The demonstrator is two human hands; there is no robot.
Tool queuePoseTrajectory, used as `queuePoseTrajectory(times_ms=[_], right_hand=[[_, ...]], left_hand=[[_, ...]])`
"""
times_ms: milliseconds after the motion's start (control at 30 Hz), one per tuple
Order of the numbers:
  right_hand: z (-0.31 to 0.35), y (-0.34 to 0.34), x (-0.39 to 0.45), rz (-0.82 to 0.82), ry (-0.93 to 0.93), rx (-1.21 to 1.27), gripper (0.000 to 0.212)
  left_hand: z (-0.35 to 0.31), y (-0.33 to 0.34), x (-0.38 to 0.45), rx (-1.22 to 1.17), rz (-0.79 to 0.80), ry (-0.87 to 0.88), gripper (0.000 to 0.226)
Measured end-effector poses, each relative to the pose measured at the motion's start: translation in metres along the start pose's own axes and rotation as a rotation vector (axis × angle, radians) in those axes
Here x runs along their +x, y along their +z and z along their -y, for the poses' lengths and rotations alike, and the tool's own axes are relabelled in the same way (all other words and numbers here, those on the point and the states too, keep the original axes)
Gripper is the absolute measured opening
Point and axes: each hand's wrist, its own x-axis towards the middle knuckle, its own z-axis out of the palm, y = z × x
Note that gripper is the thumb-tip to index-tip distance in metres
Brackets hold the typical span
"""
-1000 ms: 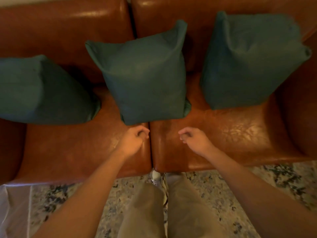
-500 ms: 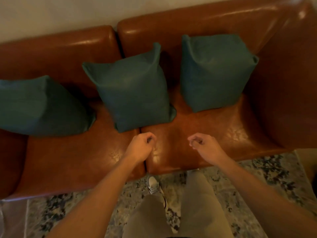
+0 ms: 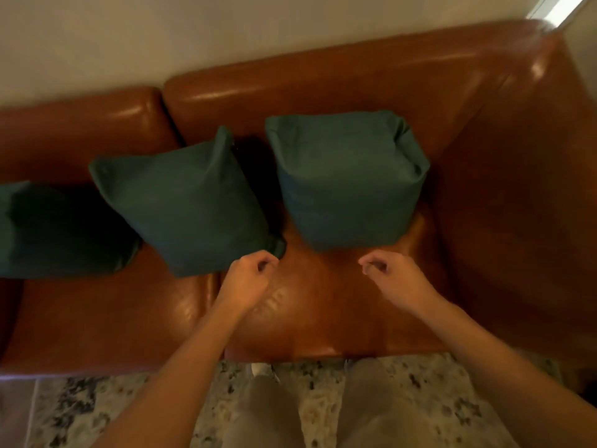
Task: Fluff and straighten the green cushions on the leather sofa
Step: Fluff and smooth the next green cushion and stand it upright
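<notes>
Three dark green cushions stand against the back of the brown leather sofa (image 3: 323,318). The left cushion (image 3: 58,234) lies slumped and is cut off by the frame edge. The middle cushion (image 3: 187,205) leans tilted, and its lower right corner almost touches my left hand (image 3: 248,279). The right cushion (image 3: 349,182) sits upright in front of my right hand (image 3: 397,279). Both hands hover over the seat with fingers curled and hold nothing.
The sofa's right armrest (image 3: 523,205) rises close beside the right cushion. A pale wall (image 3: 161,37) runs behind the backrest. My legs (image 3: 323,412) stand on a patterned rug (image 3: 129,409) at the sofa's front edge.
My view has moved to the right and pulled back, so the cushions sit further left and the wall and armrest show. Both hands stay curled over the seat, now facing the right cushion.
</notes>
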Motion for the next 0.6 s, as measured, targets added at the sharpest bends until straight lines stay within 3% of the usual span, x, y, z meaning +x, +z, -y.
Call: queuePoseTrajectory(times_ms=[100, 333, 600], right_hand=[[0.003, -0.042, 0.024, -0.067, -0.055, -0.059, 0.012], [0.016, -0.116, 0.109, -0.459, -0.100, 0.003, 0.013], [-0.005, -0.136, 0.159, -0.315, 0.046, -0.205, 0.023]], left_hand=[[-0.037, 0.005, 0.014, -0.025, -0.017, 0.016, 0.015], [-0.107, 0.012, 0.062, 0.054, -0.005, 0.237, 0.015], [-0.187, 0.035, 0.122, 0.306, -0.029, 0.650, 0.020]])
